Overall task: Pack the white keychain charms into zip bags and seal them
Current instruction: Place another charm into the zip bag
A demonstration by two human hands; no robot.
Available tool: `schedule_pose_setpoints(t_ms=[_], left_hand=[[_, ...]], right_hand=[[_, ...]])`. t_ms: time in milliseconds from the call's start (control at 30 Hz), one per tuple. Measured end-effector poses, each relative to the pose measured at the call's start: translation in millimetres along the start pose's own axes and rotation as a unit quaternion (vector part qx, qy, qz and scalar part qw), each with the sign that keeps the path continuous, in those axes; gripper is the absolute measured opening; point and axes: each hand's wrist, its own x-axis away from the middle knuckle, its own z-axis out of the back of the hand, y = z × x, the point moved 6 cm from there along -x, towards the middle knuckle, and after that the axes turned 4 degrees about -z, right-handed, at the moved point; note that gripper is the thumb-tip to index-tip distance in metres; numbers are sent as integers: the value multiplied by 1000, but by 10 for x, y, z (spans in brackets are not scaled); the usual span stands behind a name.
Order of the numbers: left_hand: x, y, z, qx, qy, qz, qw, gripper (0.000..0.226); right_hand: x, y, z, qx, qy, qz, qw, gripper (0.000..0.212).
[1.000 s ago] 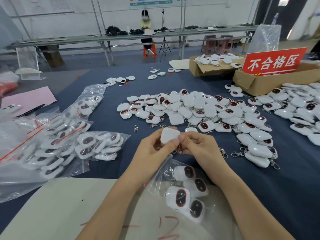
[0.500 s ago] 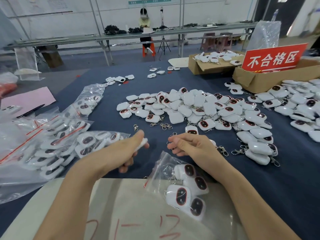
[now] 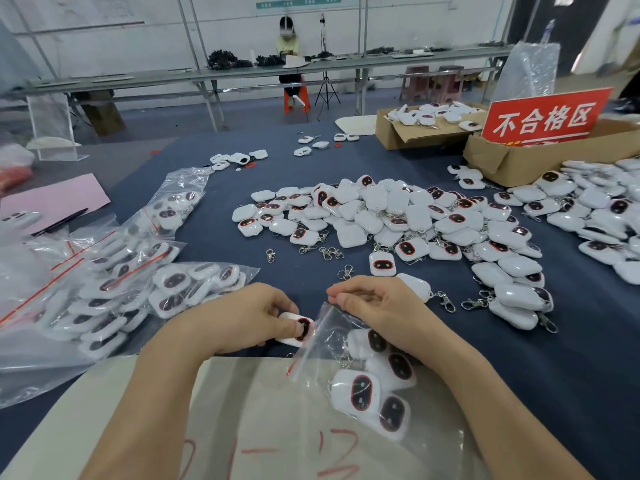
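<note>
Beyond both grips, the loose charm pile (image 3: 398, 216) covers the blue table (image 3: 214, 244); filled bags (image 3: 114, 292) lie left. The right hand (image 3: 377, 306) pinches open the zip bag (image 3: 346, 372). The left hand (image 3: 249, 317) clasps a white charm (image 3: 294, 329) at its mouth.

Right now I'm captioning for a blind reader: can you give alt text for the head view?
The left hand slides a white charm into a clear zip bag whose mouth the right hand holds open. Loose charms cover the blue table; filled bags lie left.
</note>
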Motion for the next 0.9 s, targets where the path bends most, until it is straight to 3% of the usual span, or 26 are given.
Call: schedule_pose_setpoints(t_ms=[100, 233, 333, 433, 567, 767, 900], left_hand=[[0, -39, 21, -26, 6, 1, 1000, 21], [54, -83, 121, 67, 41, -10, 997, 16], [119, 9, 136, 150, 21, -40, 988, 16], [140, 113, 56, 162, -19, -57, 985, 19], [144, 230, -59, 185, -67, -65, 978, 17], [61, 381, -182, 206, -72, -86, 972, 9], [81, 506, -334, 177, -138, -114, 968, 25]], right_hand=[[8, 2, -22, 20, -10, 5, 1000, 27], [11, -15, -33, 39, -11, 12, 999, 24], [6, -5, -33, 72, -6, 12, 997, 26], [7, -10, -41, 99, -8, 13, 995, 30], [-22, 0, -25, 62, -2, 9, 998, 32], [-24, -67, 41, -27, 20, 17, 999, 28], [-15, -109, 45, -40, 24, 14, 999, 25]])
